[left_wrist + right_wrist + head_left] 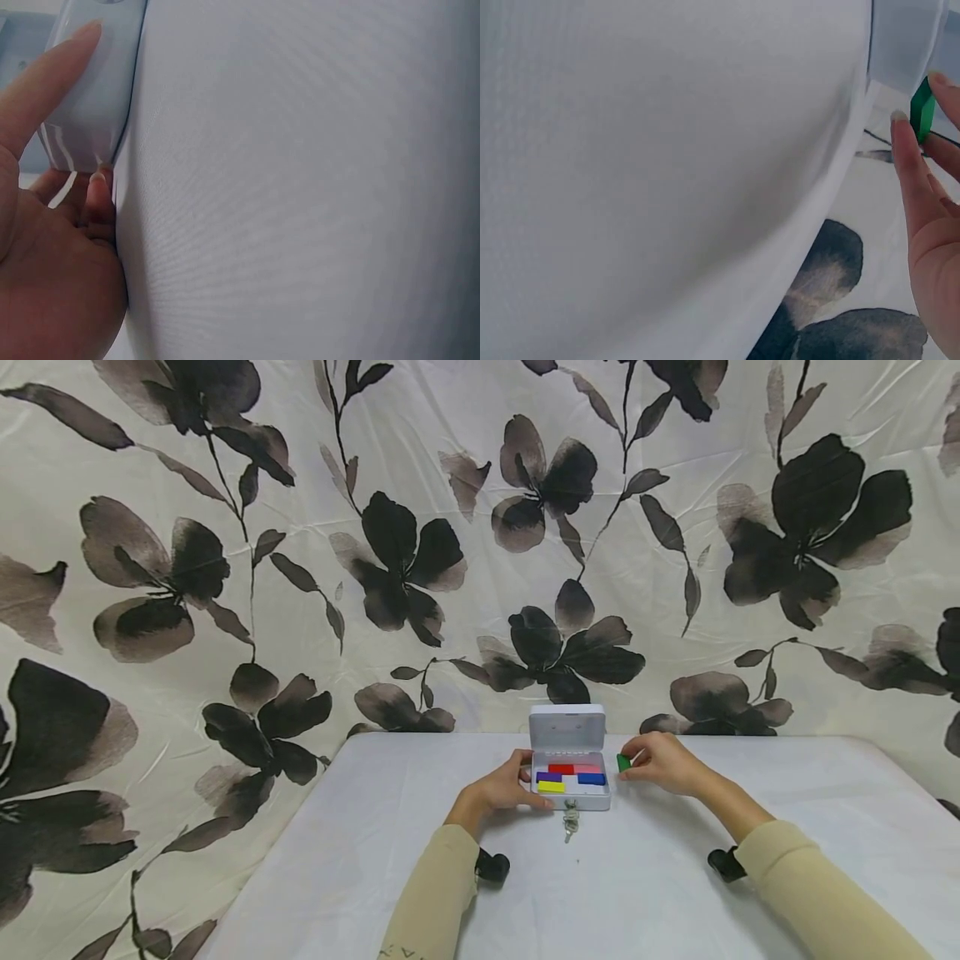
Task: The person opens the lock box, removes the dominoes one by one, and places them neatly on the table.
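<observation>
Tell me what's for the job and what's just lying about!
Job things, probably:
small green block, pinched by the right grip
white rectangular lidded box, held by the left grip
coloured rectangular blocks inside

Probably just there:
small silvery metal keys
flower-patterned backdrop cloth

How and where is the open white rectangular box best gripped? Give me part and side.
Grip the white rectangular box by its upright outer side walls, probably with one hand coming from each side: the raised white lid stands at the back and silvery metal keys hang at the front. The left hand holds the left wall, thumb across the front.
</observation>
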A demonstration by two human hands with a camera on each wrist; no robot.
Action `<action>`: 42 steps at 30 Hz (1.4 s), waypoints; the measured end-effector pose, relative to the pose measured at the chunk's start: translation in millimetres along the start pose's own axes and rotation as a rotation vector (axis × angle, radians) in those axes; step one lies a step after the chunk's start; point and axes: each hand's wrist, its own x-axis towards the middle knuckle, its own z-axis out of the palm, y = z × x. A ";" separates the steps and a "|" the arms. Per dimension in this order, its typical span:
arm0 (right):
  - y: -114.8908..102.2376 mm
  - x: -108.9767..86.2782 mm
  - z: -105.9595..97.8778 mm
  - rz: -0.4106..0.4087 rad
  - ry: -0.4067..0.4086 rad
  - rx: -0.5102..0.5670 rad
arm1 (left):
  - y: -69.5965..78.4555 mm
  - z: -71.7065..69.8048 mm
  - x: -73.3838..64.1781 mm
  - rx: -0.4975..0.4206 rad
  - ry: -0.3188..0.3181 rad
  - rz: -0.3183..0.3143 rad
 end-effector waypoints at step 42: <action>7.8 6.4 13.0 0.094 -0.116 -0.060 | 0.9 0.3 0.1 0.004 0.003 0.004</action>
